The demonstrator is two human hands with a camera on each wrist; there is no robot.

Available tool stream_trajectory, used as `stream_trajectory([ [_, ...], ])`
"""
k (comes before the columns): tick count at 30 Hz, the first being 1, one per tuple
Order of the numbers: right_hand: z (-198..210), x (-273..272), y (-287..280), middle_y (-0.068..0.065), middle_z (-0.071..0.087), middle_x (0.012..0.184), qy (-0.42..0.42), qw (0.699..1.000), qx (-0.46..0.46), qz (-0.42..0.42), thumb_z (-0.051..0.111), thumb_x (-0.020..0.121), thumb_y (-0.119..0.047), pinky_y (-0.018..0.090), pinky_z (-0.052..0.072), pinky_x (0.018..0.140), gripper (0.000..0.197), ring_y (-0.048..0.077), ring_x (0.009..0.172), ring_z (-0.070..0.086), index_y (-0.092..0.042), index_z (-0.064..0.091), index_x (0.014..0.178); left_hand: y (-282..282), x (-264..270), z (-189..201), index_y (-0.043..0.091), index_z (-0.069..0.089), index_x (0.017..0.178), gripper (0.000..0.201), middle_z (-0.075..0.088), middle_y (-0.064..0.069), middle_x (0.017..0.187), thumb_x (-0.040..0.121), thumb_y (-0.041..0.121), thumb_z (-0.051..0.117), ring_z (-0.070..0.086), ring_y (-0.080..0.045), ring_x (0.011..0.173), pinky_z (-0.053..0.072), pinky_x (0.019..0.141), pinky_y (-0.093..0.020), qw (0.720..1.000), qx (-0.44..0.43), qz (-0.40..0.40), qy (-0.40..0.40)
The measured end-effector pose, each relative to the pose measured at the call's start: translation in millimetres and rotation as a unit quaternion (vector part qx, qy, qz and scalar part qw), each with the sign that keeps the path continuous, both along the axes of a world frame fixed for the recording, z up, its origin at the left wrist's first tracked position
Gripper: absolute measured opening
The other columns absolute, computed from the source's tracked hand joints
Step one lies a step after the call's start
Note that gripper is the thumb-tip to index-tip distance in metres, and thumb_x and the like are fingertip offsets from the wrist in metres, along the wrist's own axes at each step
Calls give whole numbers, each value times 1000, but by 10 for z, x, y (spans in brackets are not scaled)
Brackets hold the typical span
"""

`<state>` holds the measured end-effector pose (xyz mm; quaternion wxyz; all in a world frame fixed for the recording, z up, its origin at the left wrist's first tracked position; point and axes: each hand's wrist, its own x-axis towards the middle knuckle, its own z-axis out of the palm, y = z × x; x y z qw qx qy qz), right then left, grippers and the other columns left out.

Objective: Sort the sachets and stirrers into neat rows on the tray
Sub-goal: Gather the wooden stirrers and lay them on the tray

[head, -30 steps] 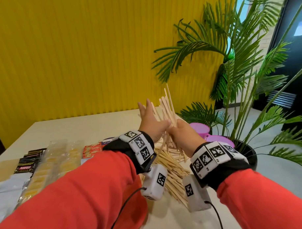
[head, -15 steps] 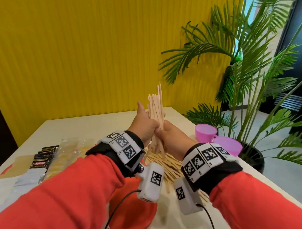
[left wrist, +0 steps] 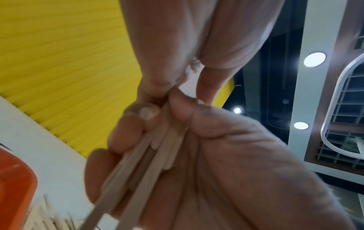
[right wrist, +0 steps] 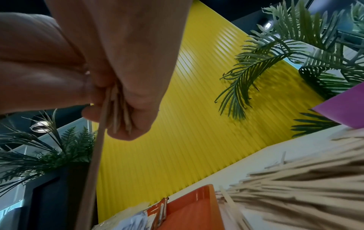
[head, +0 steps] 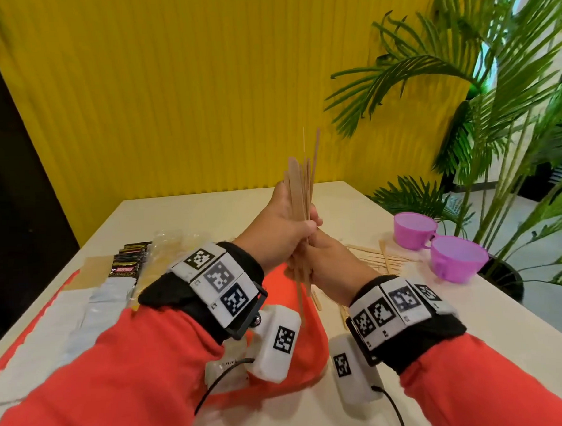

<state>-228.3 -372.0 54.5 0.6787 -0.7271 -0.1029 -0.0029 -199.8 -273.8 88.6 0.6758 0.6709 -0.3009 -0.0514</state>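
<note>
Tray: orange plastic, on the white table under both forearms; its left part carries rows of sachets, black ones at the far end, clear and silver ones nearer. Rigid and flat, so sticks laid on it will slide freely.
Loose stirrers: a scattered heap of flat wooden sticks on the table just right of the tray, not yet sorted.
Stirrer bundle: held upright above the tray's right part, ends uneven, 1 stick poking well above the rest and 1 hanging low. Judged light, stiff, thin and smooth, so single sticks slip out of a slack hold and could snap if bent; best held around the middle of the bundle with the whole fist, the ends tapped level.
Left hand: fingers curled round the bundle's middle, clamped on it.
Right hand: directly below and touching the left, fingers wrapped round the bundle's lower part; the right wrist view shows the stick ends between palm and fingers.
Change from 1 s ago: the sticks were splayed like a fan and leaning right; now they stand close together and nearly vertical, and the left fingers, then straight, have closed round them.
Cups: 2 pink ones near the table's right edge, apart from the work.
</note>
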Motion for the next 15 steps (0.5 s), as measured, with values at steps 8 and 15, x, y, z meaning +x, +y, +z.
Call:
stream_trajectory([
  [8,-114,-97,20,4,44,56,52,997,-43,27,37,85,19,15,42,45,31,15,55,44,-6,47,70,87,-186,-201,23,42,94,45,46,0,76,83,-21,41,47,-14,70,42,75,-31,999,32,4,5],
  [15,-147,-54,51,10,50,72,71,988,-140,1,60,71,11,30,40,64,10,20,75,48,7,56,80,58,-228,-258,20,45,88,42,51,-1,76,83,-21,39,58,-13,81,46,81,-25,999,29,18,24],
])
